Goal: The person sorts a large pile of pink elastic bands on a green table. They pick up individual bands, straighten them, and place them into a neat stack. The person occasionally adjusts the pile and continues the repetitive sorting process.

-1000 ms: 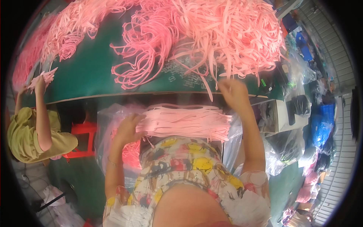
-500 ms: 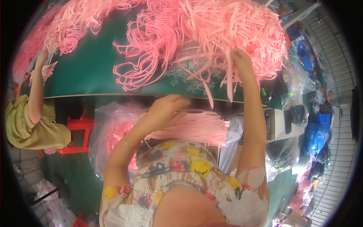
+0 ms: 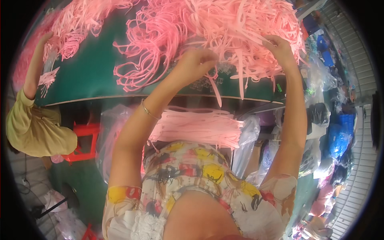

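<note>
A large tangled heap of flat pale-pink straps (image 3: 236, 24) lies on the green table, and my right hand (image 3: 282, 50) is at its right side, fingertips pinched on a pink strap. My left hand (image 3: 194, 66) hangs over the table's near part, fingers bent and a little apart from the thumb, with nothing visible in it. Beneath and beside it are small clear plastic clips (image 3: 202, 85), partly hidden. To its left lies a bunch of darker pink looped cords (image 3: 150, 52). A neat bundle of pink straps (image 3: 196, 128) rests across my lap.
At the far left a person in an olive top (image 3: 40, 128) works at another pink pile (image 3: 80, 24). A red plastic stool (image 3: 94, 140) stands beside that person. Clear plastic bags (image 3: 112, 132) flank my lap. More bags, one of them blue (image 3: 340, 140), fill the right side.
My left hand has moved from the lap bundle up over the table. My right hand has shifted right and farther into the heap. The other person's arm has reached farther away.
</note>
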